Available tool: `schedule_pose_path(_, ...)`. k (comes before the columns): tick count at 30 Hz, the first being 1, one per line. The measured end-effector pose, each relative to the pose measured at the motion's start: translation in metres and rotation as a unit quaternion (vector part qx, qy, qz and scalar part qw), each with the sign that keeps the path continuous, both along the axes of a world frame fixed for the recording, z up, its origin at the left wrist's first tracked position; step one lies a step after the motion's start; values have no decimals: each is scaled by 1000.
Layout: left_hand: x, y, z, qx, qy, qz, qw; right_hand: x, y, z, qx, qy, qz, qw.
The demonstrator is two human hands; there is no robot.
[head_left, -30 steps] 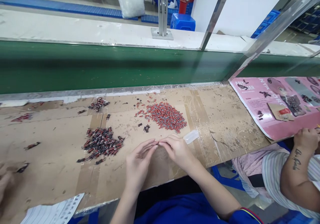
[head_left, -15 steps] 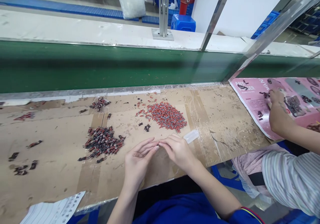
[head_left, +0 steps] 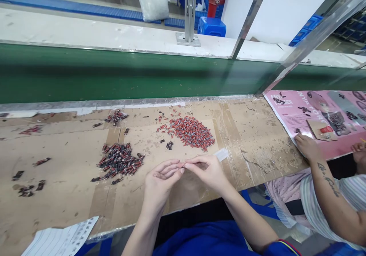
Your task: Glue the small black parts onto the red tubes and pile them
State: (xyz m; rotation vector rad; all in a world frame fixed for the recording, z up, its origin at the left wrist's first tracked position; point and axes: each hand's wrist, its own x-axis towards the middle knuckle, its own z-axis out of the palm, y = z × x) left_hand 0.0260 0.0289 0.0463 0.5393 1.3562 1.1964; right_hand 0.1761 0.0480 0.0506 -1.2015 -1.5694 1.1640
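Observation:
My left hand (head_left: pixel 160 181) and my right hand (head_left: pixel 208 171) meet over the front of the cardboard-covered table (head_left: pixel 183 195). Thumb and forefinger of each are pinched together, fingertips almost touching. Between them is a tiny dark piece, mostly hidden, whose kind I cannot make out. Just beyond my hands lies a pile of small red and silver parts (head_left: pixel 194 132). To the left is a heap of black and red pieces (head_left: pixel 120 160). A small dark cluster (head_left: pixel 169 145) lies between the two piles. Beside my right hand is a clear plastic tray (head_left: pixel 221 154).
A green conveyor belt (head_left: pixel 114 76) runs behind the table, with a metal post (head_left: pixel 189 12) beyond. Lined paper (head_left: pixel 61 239) lies at the front left. On the right, a co-worker's hand (head_left: pixel 307 147) rests by a pink printed sheet (head_left: pixel 288 113).
My hands stay pinched together in nearly the same place. The co-worker's hand has drawn back toward the table's front edge, uncovering a cardboard piece with a red item. The view has shifted slightly.

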Motion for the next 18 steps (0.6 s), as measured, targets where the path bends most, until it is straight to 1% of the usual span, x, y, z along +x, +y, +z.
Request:
schedule_pose_path(2, 1, 0, 2, -2, -1, 2, 1000, 0, 0, -3, -75, 59, -3, 995)
schedule_pose_path(4, 3, 0, 4, 2, 1, 3, 1000, 1, -2, -4, -102, 84, -12, 991)
schedule_pose_path(6, 5, -1, 6, 15, 7, 7, 1000, 1, -4, -1, -76, 68, -23, 995)
schedule_pose_path(9, 7, -1, 8, 44, 20, 14, 999, 2, -8, 5, 5, 17, -18, 1000)
schedule_pose_path(11, 7, -1, 9, 58, 24, 10, 998, 3, -10, 9, 36, 12, -17, 999)
schedule_pose_path(15, 7, -2, 11, 76, 29, 3, 997, 2, -10, 9, 30, 52, -41, 997)
schedule_pose_path(18, 7, -4, 12, 95, 44, 3, 994, -1, -10, 8, 25, 62, -48, 997)
